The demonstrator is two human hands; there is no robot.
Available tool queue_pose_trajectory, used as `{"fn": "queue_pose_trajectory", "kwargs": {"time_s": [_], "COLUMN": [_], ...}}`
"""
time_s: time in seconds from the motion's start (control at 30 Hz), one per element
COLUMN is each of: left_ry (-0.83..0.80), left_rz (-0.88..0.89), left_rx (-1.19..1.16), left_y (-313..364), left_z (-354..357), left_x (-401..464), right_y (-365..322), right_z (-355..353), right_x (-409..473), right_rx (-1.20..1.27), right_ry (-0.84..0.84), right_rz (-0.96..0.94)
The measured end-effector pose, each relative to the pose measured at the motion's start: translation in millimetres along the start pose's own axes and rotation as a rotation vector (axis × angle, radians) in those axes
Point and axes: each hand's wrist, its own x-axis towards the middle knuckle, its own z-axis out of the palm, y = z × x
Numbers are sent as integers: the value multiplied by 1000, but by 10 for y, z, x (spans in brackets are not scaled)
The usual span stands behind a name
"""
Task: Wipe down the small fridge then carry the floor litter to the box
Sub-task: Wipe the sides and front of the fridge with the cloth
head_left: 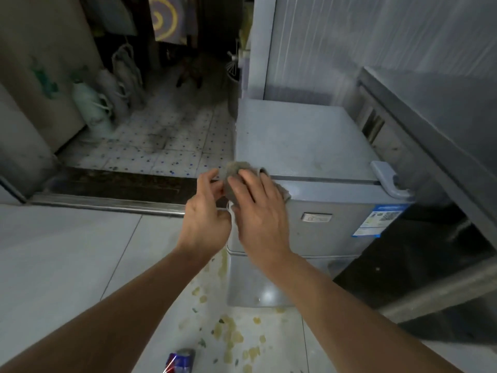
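Both hands work at the top front-left corner of the small fridge (309,146). The right hand (258,208) lies flat over a grey cloth (234,173), fingers straight and slightly spread, pressing the cloth against the corner where the fridge's top meets its door. The cloth bunches out above the fingertips and shows again as a fold just right of the hand, on the door's upper edge.

The left hand (207,211) sits just left of the right, touching or nearly touching it. Its fingers are curled, thumb and forefinger reaching toward the left edge of the cloth; whether they actually pinch the cloth cannot be told, since the contact is hidden behind the fingers.

Beyond the right hand runs the fridge's flat grey top. Far right of it, at the opposite top corner, sits a grey hinge cover (387,181); below that, a blue-and-white label (379,219) on the door. A small badge (316,218) on the door lies just right of the right hand.

Below the forearms, on the pale floor tiles (67,251), yellowish scraps of litter (231,335) are scattered in front of the fridge. A crushed blue and red can (181,360) lies between the forearms, near the frame's lower edge.

Beyond the left hand, a dark threshold strip (121,184), then blue-dotted tile (161,146).
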Motion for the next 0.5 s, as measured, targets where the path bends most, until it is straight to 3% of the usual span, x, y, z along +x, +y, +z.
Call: {"fn": "queue_pose_trajectory", "kwargs": {"time_s": [0.23, 0.5], "left_ry": [142, 309], "left_rz": [92, 395], "left_rx": [-64, 200], "left_y": [-205, -372], "left_z": [214, 447], "left_x": [-38, -65], "right_y": [162, 766], "right_z": [271, 108], "right_x": [-16, -247], "right_rx": [-235, -293], "right_ry": [168, 402], "right_rz": [-98, -129]}}
